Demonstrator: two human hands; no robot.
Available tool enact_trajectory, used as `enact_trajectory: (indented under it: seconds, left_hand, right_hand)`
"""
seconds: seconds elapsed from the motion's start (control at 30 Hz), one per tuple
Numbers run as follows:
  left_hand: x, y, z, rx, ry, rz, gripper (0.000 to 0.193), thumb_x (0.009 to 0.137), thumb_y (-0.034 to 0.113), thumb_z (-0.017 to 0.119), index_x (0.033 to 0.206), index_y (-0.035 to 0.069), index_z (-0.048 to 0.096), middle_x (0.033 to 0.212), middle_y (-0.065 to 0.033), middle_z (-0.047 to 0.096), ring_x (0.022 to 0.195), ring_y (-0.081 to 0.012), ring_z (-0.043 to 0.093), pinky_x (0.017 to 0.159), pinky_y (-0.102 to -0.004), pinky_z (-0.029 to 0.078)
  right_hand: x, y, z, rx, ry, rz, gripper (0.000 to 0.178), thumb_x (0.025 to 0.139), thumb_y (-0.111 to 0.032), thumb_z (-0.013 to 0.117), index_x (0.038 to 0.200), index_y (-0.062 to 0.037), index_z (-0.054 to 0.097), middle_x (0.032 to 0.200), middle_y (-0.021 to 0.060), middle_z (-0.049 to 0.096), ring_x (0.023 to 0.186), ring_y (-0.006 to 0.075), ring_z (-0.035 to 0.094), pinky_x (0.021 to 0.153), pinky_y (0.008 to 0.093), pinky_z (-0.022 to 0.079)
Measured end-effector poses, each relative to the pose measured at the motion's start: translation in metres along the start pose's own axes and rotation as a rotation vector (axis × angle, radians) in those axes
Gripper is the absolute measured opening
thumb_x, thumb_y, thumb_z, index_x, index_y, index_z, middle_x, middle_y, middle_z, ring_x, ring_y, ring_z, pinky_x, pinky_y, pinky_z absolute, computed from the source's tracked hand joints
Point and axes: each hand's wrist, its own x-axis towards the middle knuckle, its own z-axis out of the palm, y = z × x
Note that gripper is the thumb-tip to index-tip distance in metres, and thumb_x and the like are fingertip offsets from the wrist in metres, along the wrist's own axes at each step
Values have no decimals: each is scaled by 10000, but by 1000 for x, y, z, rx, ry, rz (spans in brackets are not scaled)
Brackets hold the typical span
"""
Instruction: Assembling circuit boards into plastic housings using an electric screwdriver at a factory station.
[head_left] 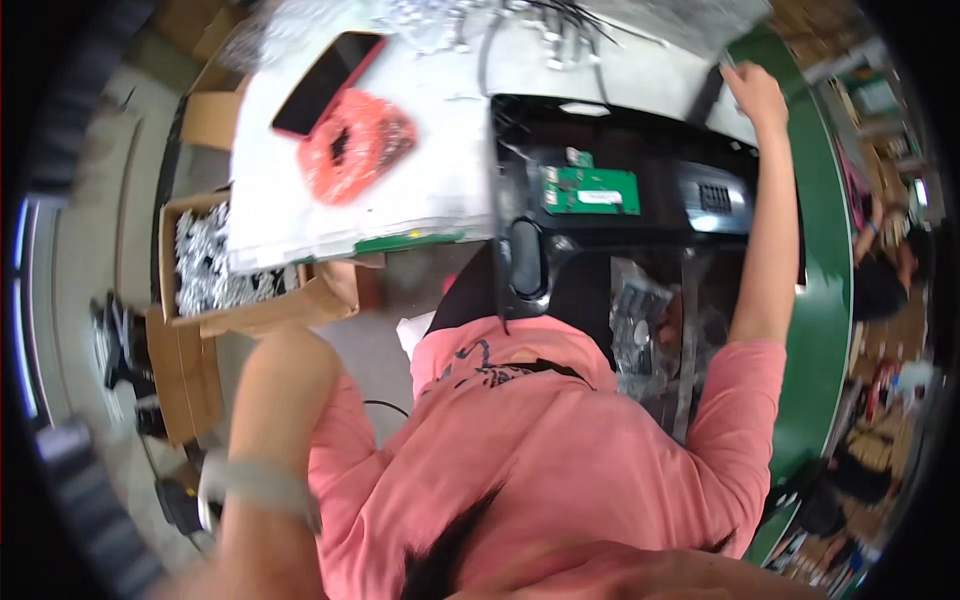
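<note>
At the upper right my right hand (pixel 757 92) is closed, its fingertips pinching the upper end of a long, dark, narrow object (pixel 706 97) whose kind I cannot make out. Below that hand, a large black plastic housing (pixel 650 150) rests at the table's near edge and over my lap. Inside it sit a green circuit board (pixel 592 192) and a dark oval speaker-like part (pixel 525 258). My left arm is bent, with a pale band at the wrist. Beyond it my left hand (pixel 235 560) is blurred at the lower edge, fingers hidden.
A phone (pixel 330 80) with a red edge lies beside a roll in orange-red wrap (pixel 355 145) on the white tabletop (pixel 440 150). Cables (pixel 560 25) lie at the back. A cardboard box (pixel 230 265) of silvery parts stands left; a green surface (pixel 815 300) runs along the right.
</note>
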Motion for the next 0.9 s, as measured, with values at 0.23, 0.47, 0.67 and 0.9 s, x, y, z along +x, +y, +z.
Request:
enact_trajectory:
  seconds: [0.23,0.47,0.67,0.9]
  left_hand:
    - [-152,-110,-41,774,-489,-1226,142,830,-2,611,932,5,709,977,-104,698,913,-238,657,800,-336,520]
    - [-200,-125,-55,815,-1118,-1212,151,727,-22,666,869,21,695,872,-129,630,924,-325,584,793,-412,499]
    - [-197,-117,-59,914,-1238,-1079,60,763,49,666,819,37,684,840,-119,621,832,-302,604,711,-404,503]
    - [-193,-123,-49,651,-755,-1393,117,883,64,585,799,-18,575,791,-156,586,722,-362,592,624,-419,458]
  right_hand:
    - [22,7,46,333,-627,463,767,766,-695,661,847,67,622,723,185,685,549,256,688,473,379,534]
    - [34,14,57,262,-519,397,619,719,-566,730,827,32,612,696,154,662,496,248,651,420,330,508]
    - [25,15,49,841,-292,520,496,699,-450,767,852,0,627,680,87,595,502,206,571,478,356,510]
    - [31,21,23,1874,85,446,381,786,-401,744,819,-49,601,835,86,600,732,208,628,625,417,550]
